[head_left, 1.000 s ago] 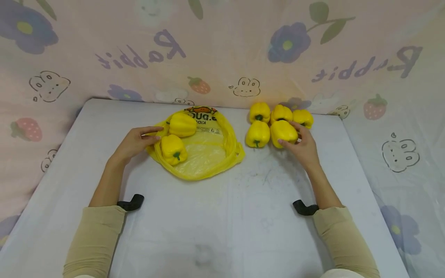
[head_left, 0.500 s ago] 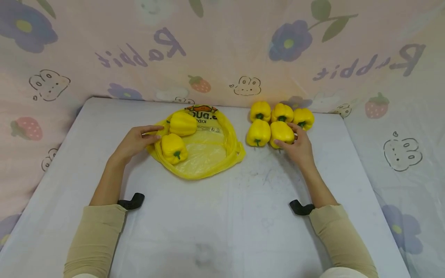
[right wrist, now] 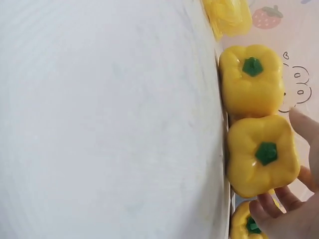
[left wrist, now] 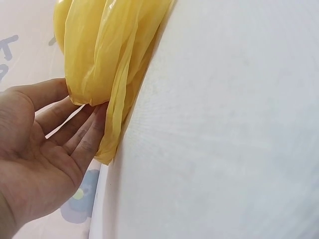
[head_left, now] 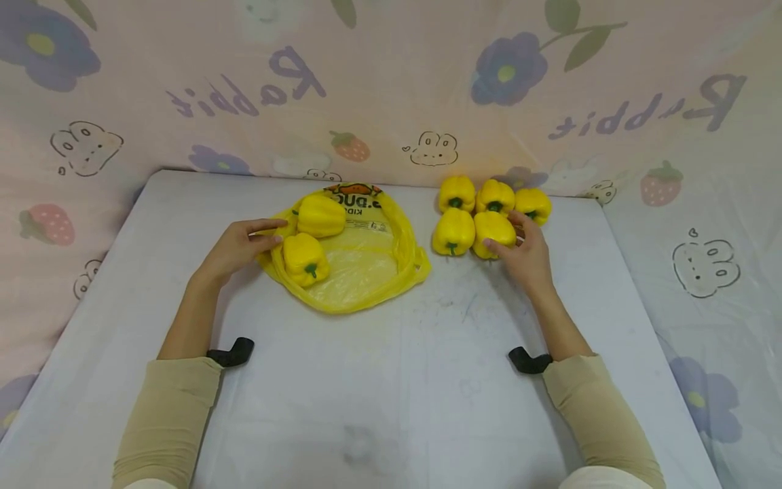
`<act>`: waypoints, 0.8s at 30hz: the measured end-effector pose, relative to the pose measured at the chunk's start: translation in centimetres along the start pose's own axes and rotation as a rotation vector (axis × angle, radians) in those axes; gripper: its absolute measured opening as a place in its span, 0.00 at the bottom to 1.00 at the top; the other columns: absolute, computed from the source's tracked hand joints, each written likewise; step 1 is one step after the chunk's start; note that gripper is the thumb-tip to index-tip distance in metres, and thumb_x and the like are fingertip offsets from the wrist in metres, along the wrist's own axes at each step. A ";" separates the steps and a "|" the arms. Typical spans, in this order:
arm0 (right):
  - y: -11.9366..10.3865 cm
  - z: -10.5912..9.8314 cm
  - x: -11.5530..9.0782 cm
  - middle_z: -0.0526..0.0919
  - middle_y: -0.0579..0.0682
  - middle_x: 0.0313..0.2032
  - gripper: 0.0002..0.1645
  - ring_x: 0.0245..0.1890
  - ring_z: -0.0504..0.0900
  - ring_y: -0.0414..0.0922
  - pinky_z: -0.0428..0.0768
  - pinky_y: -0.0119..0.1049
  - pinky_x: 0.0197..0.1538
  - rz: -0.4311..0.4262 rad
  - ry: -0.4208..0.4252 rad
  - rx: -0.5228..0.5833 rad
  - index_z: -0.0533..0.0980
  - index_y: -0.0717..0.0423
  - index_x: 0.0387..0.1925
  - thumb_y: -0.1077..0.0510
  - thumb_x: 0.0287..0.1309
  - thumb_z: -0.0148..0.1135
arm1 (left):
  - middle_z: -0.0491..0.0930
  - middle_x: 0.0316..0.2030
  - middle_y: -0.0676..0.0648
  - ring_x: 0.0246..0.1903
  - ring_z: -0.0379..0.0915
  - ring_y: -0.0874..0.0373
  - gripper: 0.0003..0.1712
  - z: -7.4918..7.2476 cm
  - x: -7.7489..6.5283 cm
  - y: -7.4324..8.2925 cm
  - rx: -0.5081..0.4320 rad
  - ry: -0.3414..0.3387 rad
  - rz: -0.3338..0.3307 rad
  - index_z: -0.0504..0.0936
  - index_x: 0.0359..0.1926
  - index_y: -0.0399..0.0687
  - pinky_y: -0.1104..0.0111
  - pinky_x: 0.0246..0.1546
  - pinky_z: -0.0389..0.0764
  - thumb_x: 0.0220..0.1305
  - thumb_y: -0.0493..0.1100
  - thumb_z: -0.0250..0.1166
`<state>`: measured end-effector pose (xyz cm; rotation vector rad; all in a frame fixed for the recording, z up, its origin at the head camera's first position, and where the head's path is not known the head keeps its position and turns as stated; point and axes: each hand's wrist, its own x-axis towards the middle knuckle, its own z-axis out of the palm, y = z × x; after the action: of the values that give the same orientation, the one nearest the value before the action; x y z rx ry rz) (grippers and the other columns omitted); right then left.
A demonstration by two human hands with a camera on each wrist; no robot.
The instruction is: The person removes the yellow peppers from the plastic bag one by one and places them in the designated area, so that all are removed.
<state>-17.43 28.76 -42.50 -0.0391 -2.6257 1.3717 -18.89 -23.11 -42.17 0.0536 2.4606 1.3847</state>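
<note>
My left hand [head_left: 235,248] grips the left side of a yellow plastic bag [head_left: 366,288]. In the left wrist view its fingers [left wrist: 84,132] go behind the bag's gathered plastic [left wrist: 94,55]. Two yellow bell peppers lie in the bag's mouth, one behind [head_left: 320,216] and one in front [head_left: 303,257]. On the right, my right hand [head_left: 528,255] holds a yellow bell pepper [head_left: 497,229], thumb at its front and fingers along its far side. This pepper stands with its green stem [right wrist: 266,153] towards me, beside another yellow bell pepper [right wrist: 251,89].
Behind the held pepper stand three more yellow bell peppers, at left [head_left: 456,193], middle [head_left: 493,195] and right [head_left: 533,204]. All are on a white table [head_left: 366,387] whose back edge meets a printed curtain [head_left: 391,88].
The pepper in my right hand has come down and slightly left, into line with the front pepper, and its stem now faces me. My left hand and the bag stay put.
</note>
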 end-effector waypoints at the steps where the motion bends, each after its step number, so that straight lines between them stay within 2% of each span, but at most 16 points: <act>1: -0.1 0.0 0.0 0.68 0.60 0.65 0.45 0.63 0.69 0.57 0.67 0.53 0.65 -0.006 0.013 0.009 0.65 0.61 0.70 0.52 0.55 0.75 | 0.66 0.69 0.40 0.60 0.67 0.47 0.29 0.0 0.1 0.0 -0.003 -0.001 0.000 0.74 0.67 0.48 0.59 0.56 0.71 0.70 0.53 0.62; 9: -0.8 0.1 0.3 0.70 0.62 0.61 0.41 0.62 0.70 0.57 0.66 0.46 0.68 -0.107 0.090 0.098 0.68 0.64 0.66 0.62 0.52 0.76 | 0.64 0.71 0.40 0.61 0.66 0.47 0.29 -0.1 -0.1 0.2 -0.018 0.000 -0.015 0.73 0.68 0.47 0.54 0.60 0.68 0.70 0.52 0.62; 15: -2.0 0.8 0.7 0.72 0.64 0.58 0.37 0.61 0.71 0.58 0.67 0.50 0.67 -0.202 0.141 0.098 0.71 0.64 0.63 0.63 0.52 0.76 | 0.64 0.70 0.40 0.62 0.66 0.47 0.29 -0.1 -0.1 0.2 -0.021 0.003 -0.005 0.73 0.68 0.47 0.53 0.61 0.67 0.70 0.53 0.62; 21: -6.1 1.7 -0.1 0.72 0.63 0.57 0.34 0.61 0.70 0.53 0.65 0.47 0.69 -0.231 0.124 0.191 0.72 0.69 0.61 0.70 0.52 0.73 | 0.64 0.71 0.41 0.63 0.65 0.47 0.29 -0.1 -0.2 0.2 -0.033 0.006 -0.004 0.74 0.68 0.47 0.53 0.62 0.67 0.70 0.52 0.62; 24: -8.1 2.3 -0.5 0.71 0.65 0.57 0.32 0.61 0.70 0.54 0.64 0.50 0.69 -0.253 0.100 0.212 0.71 0.72 0.59 0.71 0.52 0.72 | 0.64 0.71 0.40 0.63 0.65 0.47 0.28 -0.1 -0.3 0.3 -0.040 0.006 -0.004 0.74 0.68 0.47 0.53 0.63 0.66 0.71 0.51 0.62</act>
<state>-16.80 22.20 -37.20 0.2382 -2.2975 1.5037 -18.65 -23.03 -41.77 0.0352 2.4357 1.4332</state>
